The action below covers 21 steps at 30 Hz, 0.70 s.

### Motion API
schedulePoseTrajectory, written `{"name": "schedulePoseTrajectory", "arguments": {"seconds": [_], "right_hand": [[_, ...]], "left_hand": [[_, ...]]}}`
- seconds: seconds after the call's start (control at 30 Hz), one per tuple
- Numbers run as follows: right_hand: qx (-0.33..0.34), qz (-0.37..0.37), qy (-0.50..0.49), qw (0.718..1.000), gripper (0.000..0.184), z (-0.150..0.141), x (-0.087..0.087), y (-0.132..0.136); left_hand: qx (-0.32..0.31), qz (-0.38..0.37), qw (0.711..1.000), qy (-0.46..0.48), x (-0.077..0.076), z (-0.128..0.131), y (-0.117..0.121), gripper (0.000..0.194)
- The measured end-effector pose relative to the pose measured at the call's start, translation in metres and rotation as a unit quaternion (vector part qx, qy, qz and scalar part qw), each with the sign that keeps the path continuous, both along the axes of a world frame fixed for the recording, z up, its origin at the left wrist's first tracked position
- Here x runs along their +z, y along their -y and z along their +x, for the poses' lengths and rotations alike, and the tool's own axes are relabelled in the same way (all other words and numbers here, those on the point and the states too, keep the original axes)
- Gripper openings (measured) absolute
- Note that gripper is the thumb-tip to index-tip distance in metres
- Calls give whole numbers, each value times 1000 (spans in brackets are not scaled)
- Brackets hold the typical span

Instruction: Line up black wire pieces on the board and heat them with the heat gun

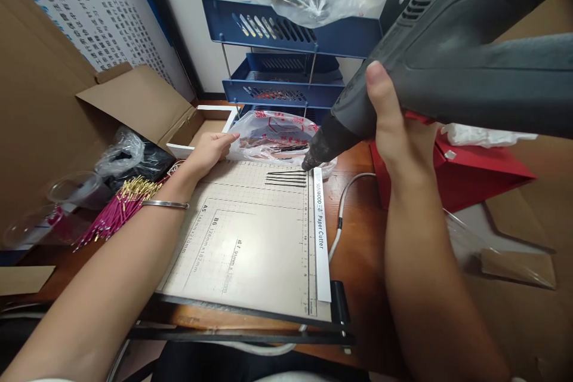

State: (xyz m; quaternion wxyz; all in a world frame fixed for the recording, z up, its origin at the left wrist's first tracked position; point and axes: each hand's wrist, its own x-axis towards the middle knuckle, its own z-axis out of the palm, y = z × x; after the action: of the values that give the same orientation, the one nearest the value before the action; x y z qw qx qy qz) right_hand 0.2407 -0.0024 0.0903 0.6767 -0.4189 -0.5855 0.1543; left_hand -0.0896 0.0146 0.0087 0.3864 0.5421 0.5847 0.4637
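Note:
My right hand [403, 131] is closed around a dark grey heat gun [441, 51], thumb up along its side. The gun's nozzle [320, 146] slants down to the left, its tip close to the right ends of several thin black strips [285, 179]. These lie side by side on the paper cutter [264, 221], near its far right corner. At the far left edge of the cutter's board, my left hand [212, 154] has its index finger stretched out to the right, beside a clear plastic bag with red print [277, 125]. Its thumb is hidden.
Behind stands a blue tiered rack [290, 33] with a plastic bag on top. An open cardboard box [147, 104] and a bundle of magenta wires with gold ends [128, 206] are at left. At right are a white cable [341, 209] and a red box [474, 170].

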Motion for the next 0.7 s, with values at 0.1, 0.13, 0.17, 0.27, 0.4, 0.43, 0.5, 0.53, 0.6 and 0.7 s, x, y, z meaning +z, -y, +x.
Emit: {"name": "schedulePoseTrajectory", "arguments": {"seconds": [0.1, 0.13, 0.17, 0.27, 0.4, 0.43, 0.5, 0.53, 0.6, 0.7], "right_hand": [[-1, -22, 14, 1000, 61, 3, 1, 0], [0, -27, 16, 999, 61, 4, 2, 1], [0, -33, 16, 999, 62, 5, 2, 1], [-9, -31, 17, 999, 62, 7, 3, 1], [-1, -23, 31, 999, 61, 10, 1, 0], [5, -31, 28, 999, 64, 11, 1, 0], [20, -41, 20, 999, 68, 10, 1, 0], [29, -41, 20, 998, 69, 10, 1, -1], [49, -37, 24, 998, 69, 9, -1, -2], [76, -27, 34, 996, 66, 8, -2, -2]], "left_hand": [[0, 0, 1000, 20, 0, 0, 0, 57], [1, 2, 1000, 28, 0, 0, 0, 56], [2, 4, 999, 35, 0, 0, 0, 56], [3, 12, 999, 42, 0, -1, -1, 55], [10, 19, 1000, 18, -3, -1, 0, 54], [15, 24, 1000, 11, -3, -1, 1, 54], [27, 39, 999, -7, -5, -1, 3, 54], [33, 45, 998, -18, -6, -1, 5, 54], [44, 54, 997, -45, -6, -1, 8, 54], [54, 60, 990, -115, -3, 4, 14, 54]]}}
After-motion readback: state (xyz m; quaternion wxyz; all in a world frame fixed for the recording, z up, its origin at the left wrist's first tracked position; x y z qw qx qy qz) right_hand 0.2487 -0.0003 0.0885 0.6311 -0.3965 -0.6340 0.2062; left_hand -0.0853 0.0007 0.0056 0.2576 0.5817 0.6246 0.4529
